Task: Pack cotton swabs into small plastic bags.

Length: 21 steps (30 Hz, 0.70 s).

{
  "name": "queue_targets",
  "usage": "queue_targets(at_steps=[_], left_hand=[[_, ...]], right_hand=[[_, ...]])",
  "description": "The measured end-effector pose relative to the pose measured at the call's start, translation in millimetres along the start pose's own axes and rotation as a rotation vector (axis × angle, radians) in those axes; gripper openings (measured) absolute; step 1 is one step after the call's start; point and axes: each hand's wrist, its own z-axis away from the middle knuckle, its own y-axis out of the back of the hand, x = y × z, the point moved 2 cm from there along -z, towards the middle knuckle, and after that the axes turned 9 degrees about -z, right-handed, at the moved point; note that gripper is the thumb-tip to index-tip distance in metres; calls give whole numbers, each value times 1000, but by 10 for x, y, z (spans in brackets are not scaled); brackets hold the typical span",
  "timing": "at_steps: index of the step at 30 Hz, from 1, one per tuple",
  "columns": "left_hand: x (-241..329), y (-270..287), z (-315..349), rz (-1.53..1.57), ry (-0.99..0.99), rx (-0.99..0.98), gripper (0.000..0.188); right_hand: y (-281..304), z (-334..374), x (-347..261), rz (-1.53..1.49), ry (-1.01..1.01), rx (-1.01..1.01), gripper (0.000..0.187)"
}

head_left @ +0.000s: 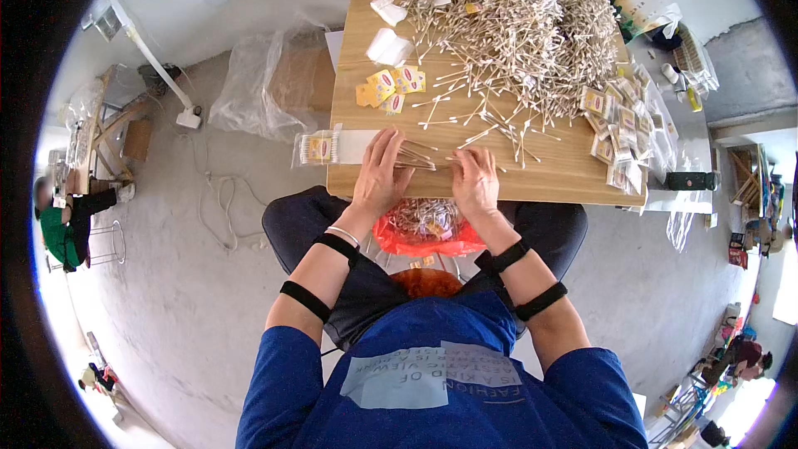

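Here, left grip [381,176] nearly closed around several cotton swabs [417,165].

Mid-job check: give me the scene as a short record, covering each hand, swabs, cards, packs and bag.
Left hand: at a small bunch of swabs; grip unclear
Right hand: right of that bunch; grip unclear
Pile: loose swabs, far part of table
Cards: yellow, left of pile
Packs: heaped, table's right side
Lone pack: table's left edge
Bag: red, between knees, swabs inside
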Motion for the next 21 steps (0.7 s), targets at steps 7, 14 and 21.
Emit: queue_targets(at_steps=[7, 14, 21], left_hand=[[52, -31, 59, -116, -196, 37, 36], [35, -70, 80, -125, -173, 37, 37], [81, -49, 14, -312, -118, -96, 52]], right_hand=[[184, -32, 286, 37, -22, -34, 8], [207, -208, 371, 103, -60, 36, 5], [176, -131, 313, 104, -9, 32, 19]])
